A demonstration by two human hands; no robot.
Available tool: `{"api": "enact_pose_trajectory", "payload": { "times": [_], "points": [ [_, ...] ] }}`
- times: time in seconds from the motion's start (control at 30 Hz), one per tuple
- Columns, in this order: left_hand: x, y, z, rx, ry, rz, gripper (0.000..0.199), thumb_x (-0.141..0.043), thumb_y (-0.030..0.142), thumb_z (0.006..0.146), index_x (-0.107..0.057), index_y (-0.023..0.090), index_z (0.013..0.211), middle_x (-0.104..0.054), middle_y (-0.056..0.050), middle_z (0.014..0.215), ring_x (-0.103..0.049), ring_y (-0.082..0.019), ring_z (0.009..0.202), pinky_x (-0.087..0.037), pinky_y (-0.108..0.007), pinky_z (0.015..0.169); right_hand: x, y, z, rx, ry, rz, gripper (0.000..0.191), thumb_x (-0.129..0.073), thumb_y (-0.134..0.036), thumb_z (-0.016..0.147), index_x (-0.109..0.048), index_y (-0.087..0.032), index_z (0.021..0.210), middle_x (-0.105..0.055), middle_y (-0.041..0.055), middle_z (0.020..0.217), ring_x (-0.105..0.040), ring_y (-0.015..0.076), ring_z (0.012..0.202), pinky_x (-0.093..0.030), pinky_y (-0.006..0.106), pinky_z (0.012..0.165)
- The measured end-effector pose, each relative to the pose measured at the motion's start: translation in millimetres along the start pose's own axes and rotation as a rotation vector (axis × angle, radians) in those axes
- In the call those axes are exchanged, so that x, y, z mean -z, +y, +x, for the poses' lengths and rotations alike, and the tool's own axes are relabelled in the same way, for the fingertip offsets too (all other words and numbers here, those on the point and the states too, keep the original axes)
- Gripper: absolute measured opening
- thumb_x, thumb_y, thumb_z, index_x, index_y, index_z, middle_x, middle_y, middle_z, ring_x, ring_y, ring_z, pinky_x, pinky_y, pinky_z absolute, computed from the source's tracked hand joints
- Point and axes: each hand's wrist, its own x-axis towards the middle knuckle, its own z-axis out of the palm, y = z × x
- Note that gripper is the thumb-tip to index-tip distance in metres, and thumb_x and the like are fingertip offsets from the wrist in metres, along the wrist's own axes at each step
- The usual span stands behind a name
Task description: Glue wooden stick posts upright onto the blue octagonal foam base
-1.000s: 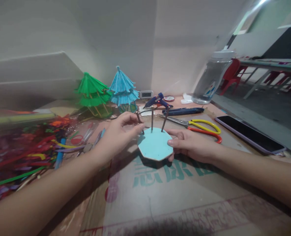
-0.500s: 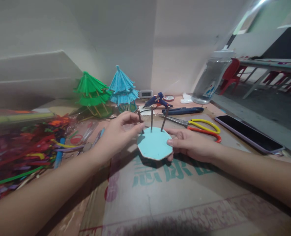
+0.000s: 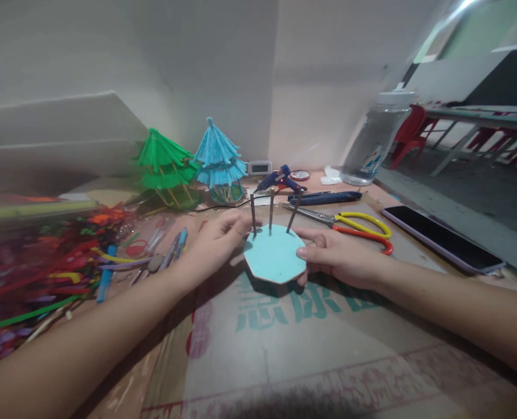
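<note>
A light-blue octagonal board (image 3: 276, 256) is held slightly tilted above the cardboard, with 3 dark brown sticks (image 3: 271, 212) standing along its far side. My right hand (image 3: 328, 256) pinches the board's right edge, thumb on top and fingers underneath. At the left edge is my left hand (image 3: 230, 235), its fingers curled round the rim beside the leftmost stick; its fingertips are partly hidden. Small dark marks show on the near part of the board.
Behind stand a green tiered-roof model (image 3: 165, 160), a blue one (image 3: 219, 154) and a glue gun (image 3: 280, 179). Scissors (image 3: 358, 224), a phone (image 3: 442, 238) and a clear bottle (image 3: 372, 142) are on the right. Colourful craft strips (image 3: 44, 279) pile up on the left.
My left hand has let go of the leftmost stick and dropped lower, to the board's left edge. That stick now stands more upright. My right hand keeps its grip.
</note>
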Motion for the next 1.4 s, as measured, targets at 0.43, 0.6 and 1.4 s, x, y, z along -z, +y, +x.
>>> {"api": "enact_pose_trajectory", "payload": {
  "times": [0.43,0.6,1.4],
  "points": [
    [-1.7,2,-1,0.077,-0.045,-0.001,0.020,-0.069,0.037,0.084,-0.073,0.018,0.091,-0.072,-0.004,0.092,-0.065,-0.019,0.083,-0.051,-0.029,0.075,0,1,1,0.011,-0.015,0.026,0.074,-0.078,-0.033,0.083,-0.047,-0.012,0.147,-0.077,0.0046,0.083,-0.073,0.0137,0.065,-0.059,0.023,0.067],
    [-1.5,3,0,0.074,-0.044,-0.004,0.020,-0.070,0.036,0.084,-0.073,0.018,0.091,-0.073,-0.005,0.093,-0.066,-0.019,0.084,-0.051,-0.029,0.076,0,0,0,0.008,-0.022,0.043,0.074,-0.077,-0.031,0.085,-0.045,-0.012,0.149,-0.077,0.0051,0.085,-0.073,0.0132,0.067,-0.060,0.024,0.069],
    [11.2,-10,8,0.039,-0.335,0.384,0.038,-0.065,0.040,0.083,-0.071,0.019,0.114,-0.075,-0.008,0.108,-0.068,-0.024,0.092,-0.052,-0.034,0.078,16,-87,-44,-0.159,0.122,-1.005,0.057,-0.068,-0.046,0.085,-0.065,-0.024,0.137,-0.080,0.0060,0.087,-0.072,0.0184,0.071,-0.052,0.025,0.056]
  ]
}}
